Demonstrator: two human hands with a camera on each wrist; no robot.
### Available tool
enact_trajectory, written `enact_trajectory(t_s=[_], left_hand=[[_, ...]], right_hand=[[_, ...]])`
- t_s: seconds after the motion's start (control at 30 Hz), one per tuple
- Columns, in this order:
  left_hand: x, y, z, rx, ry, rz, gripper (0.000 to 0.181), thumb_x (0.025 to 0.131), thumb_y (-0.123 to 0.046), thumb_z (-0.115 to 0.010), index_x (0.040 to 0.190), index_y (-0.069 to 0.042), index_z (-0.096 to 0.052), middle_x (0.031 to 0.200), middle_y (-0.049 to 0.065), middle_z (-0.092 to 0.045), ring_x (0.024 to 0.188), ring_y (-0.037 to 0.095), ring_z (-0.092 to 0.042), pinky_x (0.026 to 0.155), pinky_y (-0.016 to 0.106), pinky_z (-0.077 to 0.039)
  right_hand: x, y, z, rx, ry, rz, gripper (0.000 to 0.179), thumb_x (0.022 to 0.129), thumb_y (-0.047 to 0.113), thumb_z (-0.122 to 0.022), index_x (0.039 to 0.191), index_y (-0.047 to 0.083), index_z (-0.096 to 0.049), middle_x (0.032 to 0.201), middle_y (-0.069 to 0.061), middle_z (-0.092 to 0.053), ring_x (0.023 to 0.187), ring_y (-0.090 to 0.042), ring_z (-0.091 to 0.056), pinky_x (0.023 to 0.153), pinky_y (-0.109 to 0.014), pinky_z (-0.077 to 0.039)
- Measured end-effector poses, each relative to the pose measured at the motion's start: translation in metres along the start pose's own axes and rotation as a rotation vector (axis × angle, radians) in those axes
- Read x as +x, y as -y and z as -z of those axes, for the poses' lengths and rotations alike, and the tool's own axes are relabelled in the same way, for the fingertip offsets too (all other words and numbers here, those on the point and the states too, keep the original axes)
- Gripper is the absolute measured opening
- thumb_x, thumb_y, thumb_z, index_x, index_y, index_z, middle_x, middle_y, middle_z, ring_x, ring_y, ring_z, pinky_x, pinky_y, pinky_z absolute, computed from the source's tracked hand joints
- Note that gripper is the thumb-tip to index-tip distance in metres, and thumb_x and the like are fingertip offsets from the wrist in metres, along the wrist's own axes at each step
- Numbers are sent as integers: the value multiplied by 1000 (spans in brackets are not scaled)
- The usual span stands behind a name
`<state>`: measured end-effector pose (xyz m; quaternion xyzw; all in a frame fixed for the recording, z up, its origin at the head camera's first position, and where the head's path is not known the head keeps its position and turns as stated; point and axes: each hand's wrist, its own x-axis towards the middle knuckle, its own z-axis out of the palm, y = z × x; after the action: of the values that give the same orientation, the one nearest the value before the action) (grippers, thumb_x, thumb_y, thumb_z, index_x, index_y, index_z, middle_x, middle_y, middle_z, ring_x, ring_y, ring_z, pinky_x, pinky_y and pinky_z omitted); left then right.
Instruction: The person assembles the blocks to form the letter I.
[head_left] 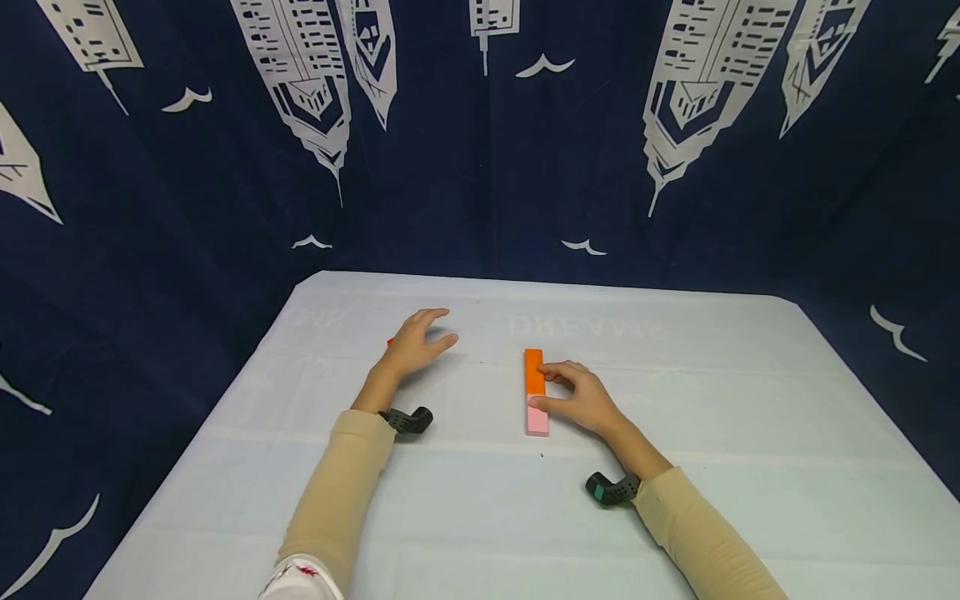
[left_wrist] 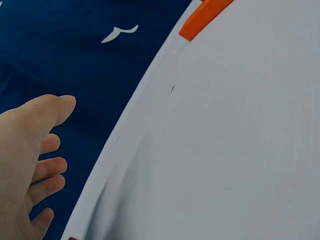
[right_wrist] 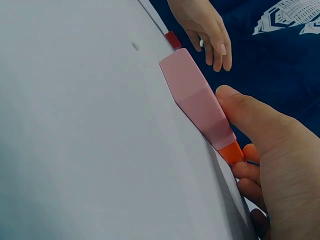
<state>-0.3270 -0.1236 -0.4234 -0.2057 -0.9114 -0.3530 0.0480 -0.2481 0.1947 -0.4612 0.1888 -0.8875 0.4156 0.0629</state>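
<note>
A pink block (head_left: pixel 537 423) and an orange block (head_left: pixel 534 367) stand end to end in one line on the white table, the pink one nearer the person. My right hand (head_left: pixel 581 400) is at their right side, thumb touching the pink block and fingertips at the orange one. In the right wrist view the thumb lies along the edge of the pink block (right_wrist: pixel 192 95). My left hand (head_left: pixel 412 343) hovers to the left with fingers apart and nothing held. Beside it a red block (right_wrist: pixel 173 40) is mostly hidden by that hand in the head view.
A white cloth (head_left: pixel 480 517) covers the table. Behind it hangs a dark blue curtain (head_left: pixel 450 183) with white building and bird prints. Each wrist wears a black camera band, the left camera (head_left: pixel 411 420) and the right camera (head_left: pixel 611 490). A tiny dark speck (head_left: pixel 542 456) lies below the pink block.
</note>
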Motion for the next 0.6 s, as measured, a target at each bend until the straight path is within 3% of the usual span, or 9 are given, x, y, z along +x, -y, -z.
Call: enact_trajectory(t_s=[0.37,0.6], left_hand=[[-10,19,14,41,-65,42,59,93,-35,-65,141,-6,-49,143,16,-47,134,34,-40,111,49,-30],[-16,32,23,54,-72,97,57,93,-35,-65,141,-7,-50,143,16,-47,135,33,-38,112,48,-29]], right_hand=[[0,0,0,-15,0,1,58,75,33,-85,124,7,-65,111,-5,-65,102,-21,-55,91,-42,-47],[0,2,0,-9,-2,1,58,76,33,-85,124,6,-65,111,-6,-65,103,-23,-56,92,-43,-47]])
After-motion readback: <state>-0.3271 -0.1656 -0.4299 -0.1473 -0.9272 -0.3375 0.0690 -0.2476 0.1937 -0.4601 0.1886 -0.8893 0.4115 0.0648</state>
